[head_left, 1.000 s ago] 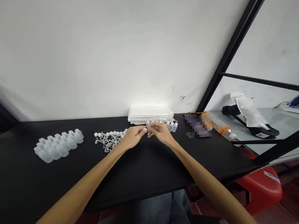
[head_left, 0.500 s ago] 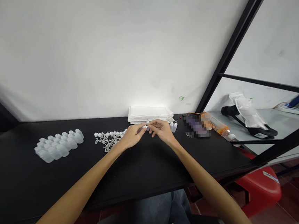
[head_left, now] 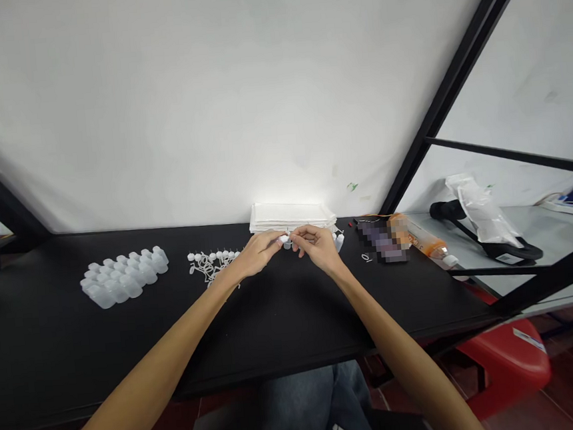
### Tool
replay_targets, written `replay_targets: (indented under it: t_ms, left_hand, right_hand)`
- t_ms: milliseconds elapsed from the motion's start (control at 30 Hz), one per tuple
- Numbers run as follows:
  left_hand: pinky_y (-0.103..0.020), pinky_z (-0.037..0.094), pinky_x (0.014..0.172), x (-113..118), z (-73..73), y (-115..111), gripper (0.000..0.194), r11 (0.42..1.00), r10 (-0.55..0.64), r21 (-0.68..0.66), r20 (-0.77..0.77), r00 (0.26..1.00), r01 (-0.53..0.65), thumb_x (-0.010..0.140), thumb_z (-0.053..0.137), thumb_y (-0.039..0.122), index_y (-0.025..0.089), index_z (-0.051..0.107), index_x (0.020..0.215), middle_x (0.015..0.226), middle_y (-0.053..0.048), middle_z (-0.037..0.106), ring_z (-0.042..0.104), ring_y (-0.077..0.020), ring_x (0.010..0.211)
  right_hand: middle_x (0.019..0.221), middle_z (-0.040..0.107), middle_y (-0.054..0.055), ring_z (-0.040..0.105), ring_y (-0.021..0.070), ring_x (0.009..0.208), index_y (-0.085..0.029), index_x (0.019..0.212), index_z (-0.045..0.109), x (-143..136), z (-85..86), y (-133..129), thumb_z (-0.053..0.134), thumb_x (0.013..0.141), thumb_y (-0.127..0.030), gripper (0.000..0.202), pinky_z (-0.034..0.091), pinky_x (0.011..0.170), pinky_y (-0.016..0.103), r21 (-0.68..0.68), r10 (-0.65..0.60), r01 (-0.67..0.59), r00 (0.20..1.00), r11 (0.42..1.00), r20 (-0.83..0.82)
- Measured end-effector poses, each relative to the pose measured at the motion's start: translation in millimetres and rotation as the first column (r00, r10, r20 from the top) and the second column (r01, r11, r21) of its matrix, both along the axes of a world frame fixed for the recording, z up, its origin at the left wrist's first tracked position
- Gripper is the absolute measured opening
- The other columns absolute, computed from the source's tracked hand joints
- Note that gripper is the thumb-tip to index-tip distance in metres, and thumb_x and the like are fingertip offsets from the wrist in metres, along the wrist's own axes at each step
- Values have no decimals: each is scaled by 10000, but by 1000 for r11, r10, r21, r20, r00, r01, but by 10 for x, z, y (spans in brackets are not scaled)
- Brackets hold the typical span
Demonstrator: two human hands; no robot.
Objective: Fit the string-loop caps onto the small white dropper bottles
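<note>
My left hand (head_left: 260, 253) pinches a small white cap (head_left: 284, 239) between thumb and fingers in front of the paper stack. Close to its right side, my right hand (head_left: 315, 244) has thumb and fingers pressed together; whatever they hold is too small to make out. Left of my hands, several white caps (head_left: 212, 256) form a row, with a tangle of white looped pieces (head_left: 206, 270) before them. Part of a translucent bottle (head_left: 339, 240) shows beyond my right hand.
Rows of translucent bottles (head_left: 127, 276) stand on the black table (head_left: 286, 329) at left. White sheets (head_left: 291, 213) lie stacked by the wall. A blurred purple item (head_left: 382, 241) and an orange-labelled bottle (head_left: 422, 240) lie right, near the black frame (head_left: 448, 87). A red stool (head_left: 510, 363) stands below.
The view has shifted slightly, so most things appear further right. A small white loop now shows on the table beside the purple item. My hands remain close together, with slightly changed finger positions.
</note>
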State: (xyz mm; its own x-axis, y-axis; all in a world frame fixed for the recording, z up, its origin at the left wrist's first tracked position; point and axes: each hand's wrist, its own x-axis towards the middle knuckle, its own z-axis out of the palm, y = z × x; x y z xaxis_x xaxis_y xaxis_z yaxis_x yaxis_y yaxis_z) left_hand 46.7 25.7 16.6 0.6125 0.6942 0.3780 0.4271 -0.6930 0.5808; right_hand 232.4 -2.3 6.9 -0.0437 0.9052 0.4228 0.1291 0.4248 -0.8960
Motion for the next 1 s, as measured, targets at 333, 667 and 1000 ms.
replay_targets:
  t_ms: [333,667,1000]
  left_hand:
    - [-304,460,757,-100,-168,219,267,980,195,62,-53,979,-191,836,585,401,215,728,963,920,-43,612,589,-185,807]
    - [-276,405,631,121,-139,351,229,897,436,62,-295,850,-438,786,626,427,214,701,746,749,-36,686,626,-220,773]
    - [-302,426,670,259,-119,358,229,877,471,74,-333,817,-475,772,639,448,238,722,808,850,-52,716,645,-262,872]
  right_hand:
    - [782,634,28,602,114,532,-170,891,654,164,88,11,634,811,-497,338,465,427,225,84,-131,127,991,988,35]
    - [745,658,45,622,144,534,-174,833,654,320,52,56,545,878,-472,320,469,471,257,216,-305,260,928,941,214]
    - [767,652,50,619,155,595,-190,811,656,348,66,45,492,915,-403,288,461,531,269,362,-434,312,838,879,331]
